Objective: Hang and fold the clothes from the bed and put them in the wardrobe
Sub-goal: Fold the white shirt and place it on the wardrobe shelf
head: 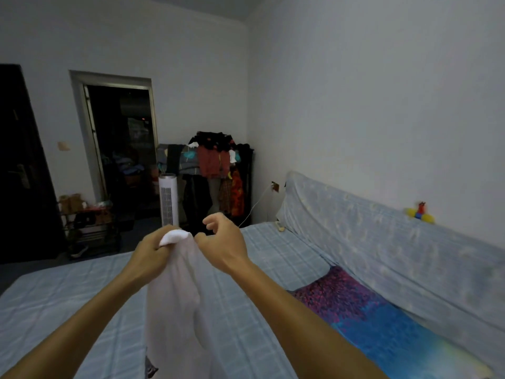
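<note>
Two bare hands raised over the bed w/ pale blue checked sheet (68, 310), holding one white thin-fabric garment (177, 291) up in the air above the bed's middle. Left hand (153, 251) fingers curled tight, clamped on a bunched top edge of the garment. Right hand (224, 242) just beside it, thumb and lower fingers pinched at the cloth's edge, forefinger crooked and lifted clear. Garment hangs down between the forearms; lower end cut off by frame bottom, so type of garment can't tell.

Containers: dark clothes rack (218, 176) at far corner of room, beyond the bed's far edge, packed w/ hanging pieces, mostly black on top, red and orange below, a grey-blue one at its left side. Low shelf unit (87, 225) by left wall holds boxes and small items, too dim to make out. No wardrobe identifiable; tall dark panel (19, 165) at far left may be a door or cabinet, can't tell.

Around: white tower fan (168, 199) stands in front of the rack, near bed's far edge. Dark open doorway (120, 149) behind it. Purple-and-blue patterned pillow or cover (363, 315) along bed's right edge, against headboard draped in pale blue cloth (382, 242). Small yellow-red toy (420, 213) sits on headboard top. White cable (257, 205) runs from a wall socket to bed's far right corner.

Room dim, far detail blurred.
</note>
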Motion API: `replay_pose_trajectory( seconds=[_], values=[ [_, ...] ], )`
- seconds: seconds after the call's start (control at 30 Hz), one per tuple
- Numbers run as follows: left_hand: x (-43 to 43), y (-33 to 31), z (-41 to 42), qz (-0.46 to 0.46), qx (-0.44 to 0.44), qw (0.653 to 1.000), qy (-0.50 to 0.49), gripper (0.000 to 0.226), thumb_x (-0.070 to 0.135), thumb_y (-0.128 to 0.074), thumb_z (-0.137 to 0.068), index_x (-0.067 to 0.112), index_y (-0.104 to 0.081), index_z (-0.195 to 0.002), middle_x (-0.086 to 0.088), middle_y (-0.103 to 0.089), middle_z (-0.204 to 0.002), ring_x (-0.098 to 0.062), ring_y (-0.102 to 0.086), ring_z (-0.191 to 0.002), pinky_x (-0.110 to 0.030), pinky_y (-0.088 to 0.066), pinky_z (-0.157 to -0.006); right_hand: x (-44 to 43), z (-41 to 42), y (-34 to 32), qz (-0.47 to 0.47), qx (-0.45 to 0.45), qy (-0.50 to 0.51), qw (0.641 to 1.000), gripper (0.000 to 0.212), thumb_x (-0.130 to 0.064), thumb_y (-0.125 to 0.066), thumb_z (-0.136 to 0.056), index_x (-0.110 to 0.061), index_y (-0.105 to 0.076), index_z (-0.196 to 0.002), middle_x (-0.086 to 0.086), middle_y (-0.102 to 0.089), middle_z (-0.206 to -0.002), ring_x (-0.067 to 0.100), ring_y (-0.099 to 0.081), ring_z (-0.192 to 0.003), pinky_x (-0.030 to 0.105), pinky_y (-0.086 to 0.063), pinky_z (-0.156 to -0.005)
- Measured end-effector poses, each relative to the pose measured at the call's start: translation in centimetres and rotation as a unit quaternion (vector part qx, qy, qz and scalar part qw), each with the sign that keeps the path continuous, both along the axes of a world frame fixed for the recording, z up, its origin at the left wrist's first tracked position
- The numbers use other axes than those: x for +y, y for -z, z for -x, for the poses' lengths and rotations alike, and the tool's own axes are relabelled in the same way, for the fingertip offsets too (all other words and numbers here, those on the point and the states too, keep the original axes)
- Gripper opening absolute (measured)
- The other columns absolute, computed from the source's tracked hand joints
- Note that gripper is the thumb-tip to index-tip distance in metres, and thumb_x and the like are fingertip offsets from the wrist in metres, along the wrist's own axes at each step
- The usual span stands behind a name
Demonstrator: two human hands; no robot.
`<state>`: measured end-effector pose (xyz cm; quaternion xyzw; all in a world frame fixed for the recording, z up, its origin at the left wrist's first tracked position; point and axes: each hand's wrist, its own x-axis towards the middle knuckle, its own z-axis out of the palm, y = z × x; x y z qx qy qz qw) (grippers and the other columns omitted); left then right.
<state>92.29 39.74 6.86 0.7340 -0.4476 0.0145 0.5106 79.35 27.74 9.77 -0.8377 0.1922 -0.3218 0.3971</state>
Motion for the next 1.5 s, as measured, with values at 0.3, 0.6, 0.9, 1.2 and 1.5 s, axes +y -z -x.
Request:
replay_pose_trajectory(
  seconds=[0.3, 0.6, 0.9, 1.2, 1.5],
  values=[
    [-2.0, -3.5, 0.7, 0.049, -0.101, 0.994, -0.011, 0.022, 0.013, -0.054, -0.08, 0.021, -0.069, -0.094, 0.012, -0.07, -0.088, 0.001, -0.062, -0.082, -0.011, -0.045, -0.068, -3.8, -2.7, -0.3, 0.071, 0.054, -0.044, 0.995, 0.023, -0.034, -0.058, -0.088, -0.02, -0.072, -0.099, 0.007, -0.072, -0.097, 0.027, -0.066, -0.09, 0.034, -0.051, -0.069],
    [2.0, 1.8, -4.4, -0.167, 0.03, 0.961, -0.217, 0.019, 0.008, -0.051, -0.079, 0.013, -0.064, -0.067, -0.011, -0.067, -0.073, -0.032, -0.065, -0.074, -0.038, -0.056, -0.065, -7.3, -3.0, -5.9, 0.157, -0.009, -0.003, 0.988, 0.024, -0.013, -0.051, -0.072, -0.027, -0.071, -0.076, -0.002, -0.07, -0.08, 0.018, -0.064, -0.08, 0.029, -0.049, -0.065],
    [0.7, -1.4, -5.9, -0.006, 0.047, 0.976, -0.213, 0.024, 0.02, -0.05, -0.094, 0.016, -0.067, -0.078, -0.004, -0.062, -0.077, -0.019, -0.055, -0.07, -0.03, -0.043, -0.059, -10.0, -2.0, -3.8, 0.12, 0.082, 0.025, 0.989, 0.013, -0.029, -0.069, -0.083, -0.024, -0.071, -0.095, 0.003, -0.07, -0.094, 0.021, -0.065, -0.09, 0.032, -0.052, -0.073],
    [-3.4, -2.8, -0.6, -0.091, -0.166, 0.981, -0.034, 0.011, 0.017, -0.065, -0.08, 0.025, -0.072, -0.083, 0.009, -0.069, -0.079, -0.008, -0.064, -0.074, -0.037, -0.055, -0.068, -3.8, -4.3, -0.6, 0.144, 0.118, -0.174, 0.967, 0.03, -0.026, -0.067, -0.086, -0.025, -0.061, -0.116, -0.007, -0.067, -0.103, 0.008, -0.062, -0.094, 0.027, -0.051, -0.081],
    [1.3, -0.2, -2.0, -0.094, -0.066, 0.992, -0.058, 0.027, 0.037, -0.076, -0.076, 0.021, -0.062, -0.094, 0.006, -0.063, -0.081, -0.008, -0.058, -0.072, -0.022, -0.043, -0.06, -2.4, -5.3, -2.1, 0.15, 0.009, -0.134, 0.979, 0.024, -0.009, -0.05, -0.092, -0.018, -0.072, -0.093, -0.007, -0.069, -0.087, 0.004, -0.06, -0.079, 0.021, -0.047, -0.066]
  ],
)
